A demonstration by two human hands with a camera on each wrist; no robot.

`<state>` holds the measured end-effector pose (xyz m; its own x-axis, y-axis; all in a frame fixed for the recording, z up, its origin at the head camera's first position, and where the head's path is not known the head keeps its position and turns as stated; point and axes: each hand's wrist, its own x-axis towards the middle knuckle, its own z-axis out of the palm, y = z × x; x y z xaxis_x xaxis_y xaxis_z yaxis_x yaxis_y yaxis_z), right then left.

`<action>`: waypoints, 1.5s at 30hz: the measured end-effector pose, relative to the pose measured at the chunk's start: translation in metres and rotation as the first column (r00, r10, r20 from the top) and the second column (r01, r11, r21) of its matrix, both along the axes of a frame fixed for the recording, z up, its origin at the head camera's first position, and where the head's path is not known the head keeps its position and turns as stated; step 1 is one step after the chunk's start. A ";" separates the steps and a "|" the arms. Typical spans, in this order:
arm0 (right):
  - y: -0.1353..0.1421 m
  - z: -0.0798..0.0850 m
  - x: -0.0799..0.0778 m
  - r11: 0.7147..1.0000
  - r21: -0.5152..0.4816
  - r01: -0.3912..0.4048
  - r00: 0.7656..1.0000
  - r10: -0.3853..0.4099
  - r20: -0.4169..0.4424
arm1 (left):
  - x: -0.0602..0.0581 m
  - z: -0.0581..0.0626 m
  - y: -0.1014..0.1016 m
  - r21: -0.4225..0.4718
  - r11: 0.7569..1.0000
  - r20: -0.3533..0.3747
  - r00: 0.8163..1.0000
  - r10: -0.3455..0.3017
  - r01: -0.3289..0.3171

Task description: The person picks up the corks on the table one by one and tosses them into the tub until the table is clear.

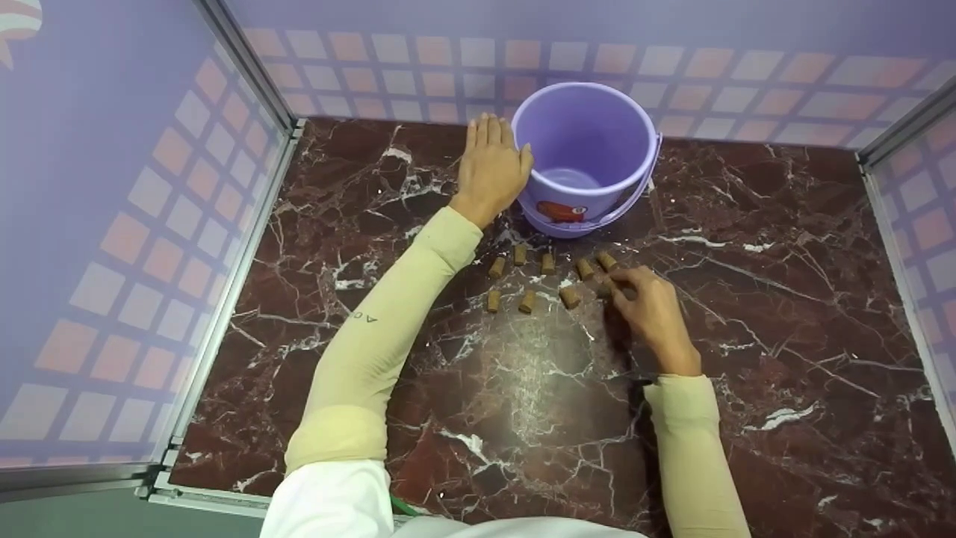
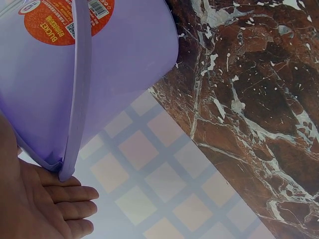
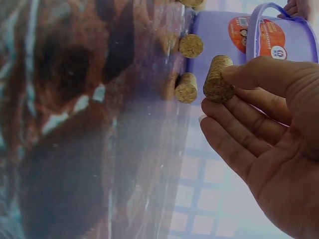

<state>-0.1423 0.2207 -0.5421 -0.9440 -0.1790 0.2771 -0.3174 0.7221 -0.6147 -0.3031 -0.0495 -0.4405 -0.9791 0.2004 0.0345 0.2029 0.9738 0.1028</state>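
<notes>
A purple bucket [image 1: 556,202] stands upright at the back of the marbled table. My left hand [image 1: 489,168] lies against its left side, fingers extended and thumb at the rim. In the left wrist view the fingers [image 2: 75,201] reach past the end of the bucket's handle [image 2: 79,89]. With thumb and fingertips my right hand [image 1: 653,306] pinches a cork [image 3: 219,79] in front of the bucket, just above the tabletop. Several other corks, such as one cork [image 1: 570,297] and another cork [image 1: 585,269], are spread in two loose rows to its left and behind.
Purple panels with a checked pattern [image 1: 478,56] rise behind the table and on both sides. A metal frame [image 1: 224,299] runs along the left edge of the table [image 1: 523,418]. The bucket's handle hangs down at its right front.
</notes>
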 end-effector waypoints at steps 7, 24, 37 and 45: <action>0.000 0.008 -0.002 1.000 -0.016 0.006 1.000 -0.006 -0.018 | -0.001 0.000 0.000 -0.009 1.000 0.003 1.000 0.003 -0.003; 0.001 0.018 -0.006 0.999 -0.047 -0.019 0.996 0.015 -0.091 | 0.000 0.001 0.001 -0.014 1.000 0.002 1.000 0.002 -0.002; 0.001 0.032 -0.010 0.999 -0.032 -0.017 0.993 0.013 -0.119 | 0.000 -0.001 -0.001 0.018 1.000 -0.043 0.999 -0.007 0.007; 0.001 0.042 -0.014 0.999 -0.034 -0.016 0.989 0.011 -0.151 | 0.001 -0.001 0.000 0.013 1.000 -0.029 1.000 -0.006 0.006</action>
<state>-0.1561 0.2218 -0.5000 -0.8886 -0.1793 0.4221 -0.4178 0.6962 -0.5837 -0.3024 -0.0500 -0.4418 -0.9765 0.2055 0.0653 0.2118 0.9711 0.1098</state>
